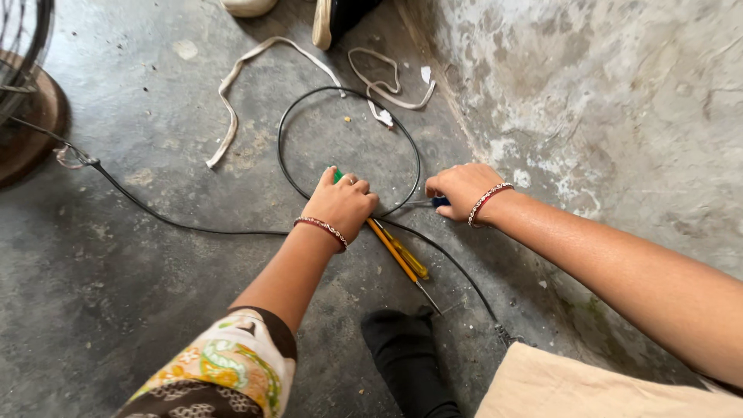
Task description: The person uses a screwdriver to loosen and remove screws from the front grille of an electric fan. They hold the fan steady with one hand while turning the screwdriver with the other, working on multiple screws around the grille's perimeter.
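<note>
My left hand (344, 203) is closed over a green-tipped thing, pressed down on the black cable (325, 101) where its loop crosses. My right hand (463, 190) is curled around a blue-handled tool (439, 201), tip pointing toward the left hand. The yellow screwdriver (401, 255) lies on the floor (139, 294) just below the left hand, long axis running diagonally down and away toward my knee, shaft tip at the far end. Left hand is nearer it; white strap (232, 93) is well beyond both hands

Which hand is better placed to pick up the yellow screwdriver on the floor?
Probably the left hand: it rests right at the handle end of the yellow screwdriver. The right hand lies farther off and already grips a blue-handled tool by the black cable.
</note>
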